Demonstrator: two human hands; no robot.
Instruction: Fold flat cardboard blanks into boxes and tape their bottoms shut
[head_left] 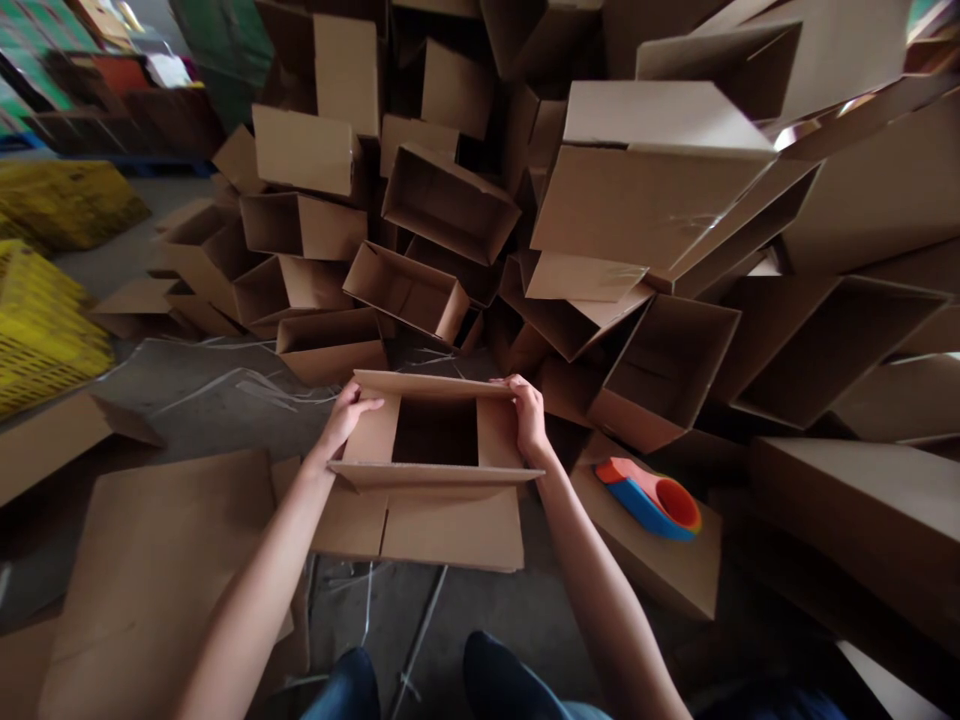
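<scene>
A small cardboard box [435,480] stands on the floor in front of me, its top flaps spread and the inside dark. My left hand [346,412] grips the left flap with fingers curled over its edge. My right hand [526,412] grips the right flap the same way. An orange and blue tape dispenser [651,498] lies on a flat box just right of my right forearm.
A tall heap of assembled open cardboard boxes [645,200] fills the space ahead and to the right. Flattened cardboard sheets [150,570] lie at the lower left. Yellow plastic crates [45,330] stand at the far left. My knees [420,690] show at the bottom.
</scene>
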